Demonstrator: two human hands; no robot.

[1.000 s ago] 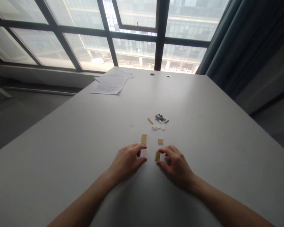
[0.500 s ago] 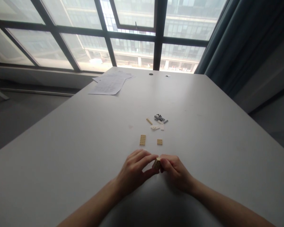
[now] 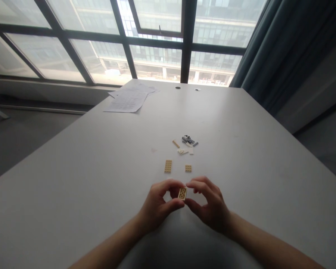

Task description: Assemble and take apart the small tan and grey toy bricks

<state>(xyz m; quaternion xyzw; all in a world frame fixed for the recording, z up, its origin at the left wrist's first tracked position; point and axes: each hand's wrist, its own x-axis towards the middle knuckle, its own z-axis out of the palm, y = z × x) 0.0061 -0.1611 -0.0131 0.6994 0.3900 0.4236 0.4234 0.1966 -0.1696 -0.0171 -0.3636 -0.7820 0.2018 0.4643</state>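
Observation:
Between the thumb and fingers of my left hand [image 3: 162, 200] is a small tan brick [image 3: 182, 193], its hollow underside with round tubes turned toward me. My right hand [image 3: 208, 200] is curved beside the brick's right side, thumb and index fingertips apart at its edge; whether they touch it is hard to tell. Beyond my hands lie a larger tan plate [image 3: 168, 166] on the left and a smaller tan plate [image 3: 188, 168] on the right.
Farther up the white table [image 3: 114, 157] are a thin tan strip [image 3: 176, 144], white pieces [image 3: 181, 151] and a pile of grey pieces [image 3: 188, 139]. Printed papers [image 3: 127, 100] lie at the far left, near the windows. A dark curtain [image 3: 280, 48] hangs at the right.
The brick has been turned so its underside shows. My right hand's fingers have loosened from their pinch on it and spread, while my left hand keeps its hold.

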